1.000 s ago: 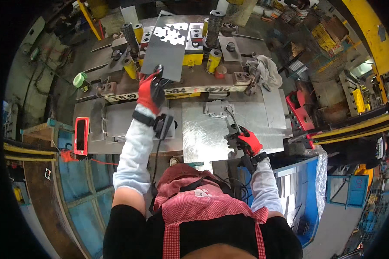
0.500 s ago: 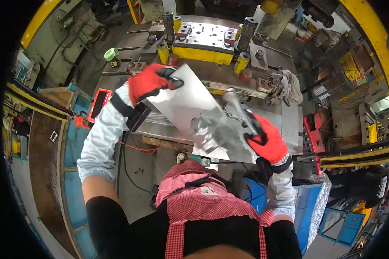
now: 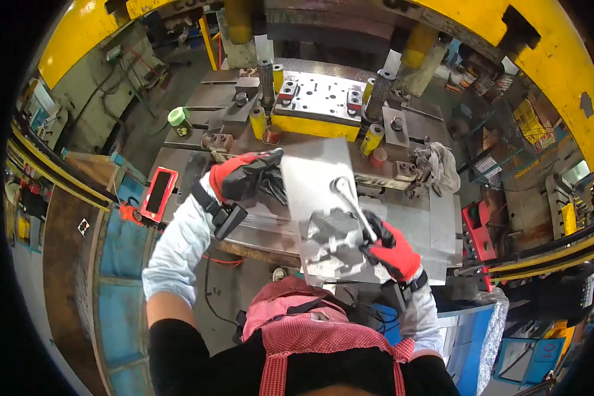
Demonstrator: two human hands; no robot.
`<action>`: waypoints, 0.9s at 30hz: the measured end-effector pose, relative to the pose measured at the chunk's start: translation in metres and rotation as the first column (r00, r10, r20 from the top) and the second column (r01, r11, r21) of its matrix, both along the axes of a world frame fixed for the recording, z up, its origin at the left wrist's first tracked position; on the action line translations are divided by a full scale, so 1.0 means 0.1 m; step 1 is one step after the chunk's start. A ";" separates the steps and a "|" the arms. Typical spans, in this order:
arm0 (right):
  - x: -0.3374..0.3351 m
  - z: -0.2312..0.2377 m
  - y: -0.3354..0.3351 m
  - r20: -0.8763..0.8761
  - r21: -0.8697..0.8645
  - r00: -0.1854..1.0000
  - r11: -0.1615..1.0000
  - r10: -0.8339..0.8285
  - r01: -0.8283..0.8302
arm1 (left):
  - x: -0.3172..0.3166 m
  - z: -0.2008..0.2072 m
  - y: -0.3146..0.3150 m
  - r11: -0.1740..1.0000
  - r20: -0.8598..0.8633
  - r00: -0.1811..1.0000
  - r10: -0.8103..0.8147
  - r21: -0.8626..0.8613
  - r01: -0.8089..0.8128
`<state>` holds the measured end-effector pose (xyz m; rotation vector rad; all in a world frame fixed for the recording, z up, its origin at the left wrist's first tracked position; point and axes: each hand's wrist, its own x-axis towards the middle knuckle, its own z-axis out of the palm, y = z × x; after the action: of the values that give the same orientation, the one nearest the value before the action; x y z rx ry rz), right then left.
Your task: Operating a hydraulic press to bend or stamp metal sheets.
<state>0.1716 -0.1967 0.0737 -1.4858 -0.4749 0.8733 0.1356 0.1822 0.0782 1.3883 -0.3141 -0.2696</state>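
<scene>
Two gloved hands hold one flat sheet-metal blank tilted above the steel press table, just in front of the yellow-edged die block. Left hand is clamped on the sheet's left edge, while the right hand is closed around a slim metal rod lying across the sheet's lower right.

Metal sheet sits in front of die block, over table. Rag right of it, cup far left, tablet-ish thing lower left.
</scene>
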 end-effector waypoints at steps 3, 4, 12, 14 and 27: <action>0.43 -0.06 0.34 -0.138 0.210 0.985 0.969 -0.104 0.132 | -0.06 -0.01 -0.34 0.827 -0.352 0.936 0.002 -0.525 -0.199; 0.61 -0.07 0.46 -0.147 0.228 0.976 0.954 -0.161 0.192 | -0.09 -0.01 -0.42 0.757 -0.398 0.917 0.034 -0.589 -0.284; 1.81 -0.19 1.32 0.125 0.127 0.990 0.991 -0.064 0.048 | 0.52 -0.59 -0.93 0.613 -0.217 0.968 0.128 -0.749 -0.250; 1.81 -0.13 1.39 0.180 0.125 0.982 0.992 -0.050 0.028 | 0.62 -0.67 -0.89 0.516 -0.237 0.948 0.210 -0.797 -0.314; 0.74 -0.15 0.63 0.104 0.124 0.915 0.918 -0.389 0.376 | 0.68 -0.80 -0.84 0.459 -0.348 0.857 0.380 -0.733 -0.501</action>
<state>0.2452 -0.1334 0.0590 -1.4800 -0.2992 0.4397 0.2036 0.0979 -0.0014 0.4691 0.0740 0.2246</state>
